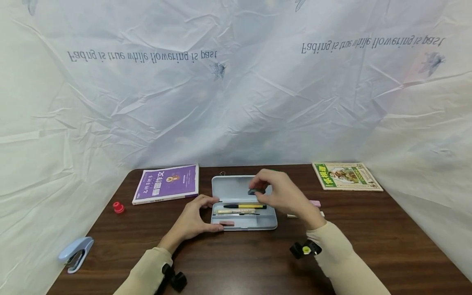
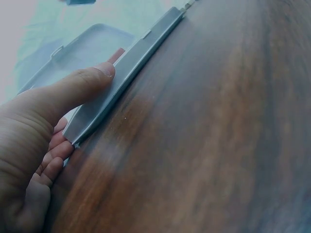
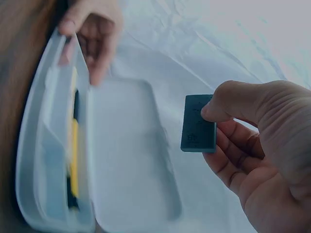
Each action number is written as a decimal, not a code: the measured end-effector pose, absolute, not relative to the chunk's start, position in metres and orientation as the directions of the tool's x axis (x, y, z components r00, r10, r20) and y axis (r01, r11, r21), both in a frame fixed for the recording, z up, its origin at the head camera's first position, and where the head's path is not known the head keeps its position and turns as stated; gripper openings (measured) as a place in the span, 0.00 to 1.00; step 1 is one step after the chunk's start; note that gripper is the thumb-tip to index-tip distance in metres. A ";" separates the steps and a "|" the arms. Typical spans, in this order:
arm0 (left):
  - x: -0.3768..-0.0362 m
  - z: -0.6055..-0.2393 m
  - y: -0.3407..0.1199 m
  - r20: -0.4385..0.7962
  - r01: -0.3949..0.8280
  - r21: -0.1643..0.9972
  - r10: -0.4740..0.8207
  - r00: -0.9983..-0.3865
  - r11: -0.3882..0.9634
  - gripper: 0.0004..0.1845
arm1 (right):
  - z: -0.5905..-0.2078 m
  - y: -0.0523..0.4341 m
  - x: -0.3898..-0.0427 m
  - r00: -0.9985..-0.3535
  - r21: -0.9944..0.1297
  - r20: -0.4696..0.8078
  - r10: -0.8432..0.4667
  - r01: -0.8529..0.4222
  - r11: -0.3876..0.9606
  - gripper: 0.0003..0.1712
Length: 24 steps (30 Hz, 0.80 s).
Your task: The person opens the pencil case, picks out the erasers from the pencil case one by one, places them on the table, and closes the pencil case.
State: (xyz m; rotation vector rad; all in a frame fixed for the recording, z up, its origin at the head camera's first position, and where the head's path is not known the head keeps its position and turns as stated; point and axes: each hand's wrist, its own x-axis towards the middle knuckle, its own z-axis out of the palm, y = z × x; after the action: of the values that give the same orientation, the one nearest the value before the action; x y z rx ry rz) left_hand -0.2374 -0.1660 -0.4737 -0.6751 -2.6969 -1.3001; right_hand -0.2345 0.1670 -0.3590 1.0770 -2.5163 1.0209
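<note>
A light grey pencil case (image 1: pixel 267 221) lies with its lid (image 1: pixel 230 188) folded back. My left hand (image 1: pixel 193 218) grips the case's left end, thumb on the front wall and fingers around the far side. Above the lid, my right hand (image 1: pixel 283 196) pinches a dark green eraser (image 3: pixel 194 136) between thumb and fingers, apart from the case. Inside the case lie a yellow-and-black pen (image 1: pixel 245 206), a cream pen (image 1: pixel 236 211), a thin dark pen below it, and a small pinkish block (image 1: pixel 226 223) in the front compartment.
At the back left is a purple book (image 1: pixel 169 184), with a red cap-like object (image 1: pixel 118 207) and a blue stapler (image 1: pixel 76 253) nearer. A green-and-yellow book (image 1: pixel 346 176) lies back right. Small pink (image 1: pixel 315 203) and white items sit partly behind my right wrist.
</note>
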 end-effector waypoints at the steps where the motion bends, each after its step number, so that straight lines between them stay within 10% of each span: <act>1: -0.237 -0.474 -0.166 0.249 0.416 0.728 0.355 -0.901 0.545 0.47 | -0.358 0.173 -0.234 -0.710 -0.512 0.453 -0.539 -0.703 0.494 0.15; 24: -0.236 -0.474 -0.167 0.258 0.426 0.717 0.358 -0.897 0.551 0.47 | -0.398 0.265 -0.199 -0.807 -0.542 0.286 -0.517 -0.581 0.607 0.19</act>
State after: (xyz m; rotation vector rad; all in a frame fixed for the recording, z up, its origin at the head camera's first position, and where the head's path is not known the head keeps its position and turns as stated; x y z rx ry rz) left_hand -0.2364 -0.1668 -0.4737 -0.6829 -2.6941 -1.2799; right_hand -0.1992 0.2652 -0.3983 0.9340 -2.7260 0.9741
